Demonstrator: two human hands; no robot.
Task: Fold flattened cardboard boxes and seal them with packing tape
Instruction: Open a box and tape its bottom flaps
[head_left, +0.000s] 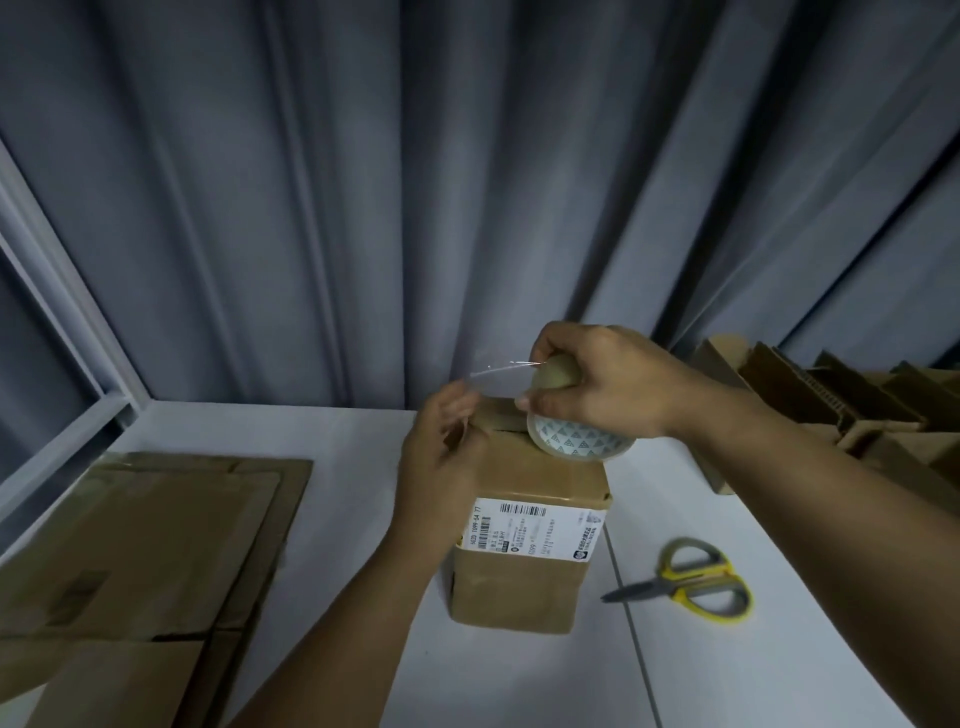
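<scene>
**Q:** Log it left to right. Far left?

**A:** I see flats (140, 545) stacked on the table (337, 519), well apart from the work. They obstruct nothing.

**Q:** Left hand?

**A:** The left hand (441, 457) is at the far-left top edge of the box (524, 571), fingers curled. The clear strip (498, 370) ends just above its fingertips. The film is too faint, so I cannot tell whether the hand pinches that end.

**Q:** Where's the box?

**A:** Mid-table, upright, label (537, 527) facing me. The top flaps look closed.

**Q:** What does the next move turn on?

**A:** The strip's axis. It runs roughly level, left from the roll (576, 441), and hangs above the box's far top edge without lying on it. The roll is tilted, with its lower rim at the box's top right. The right hand (597, 379) grips it, fingers wrapped over the rim. My judgement: the strip must come down flat onto the top. The left hand is nearer the free end, and the right feeds.

**Q:** Further right?

**A:** Scissors (691, 579) lie on the table beside the box but apart from it, blades pointing toward it. The right hand is nearer for the cut. Made-up boxes (831, 405) stand at the far right, out of the path.
</scene>
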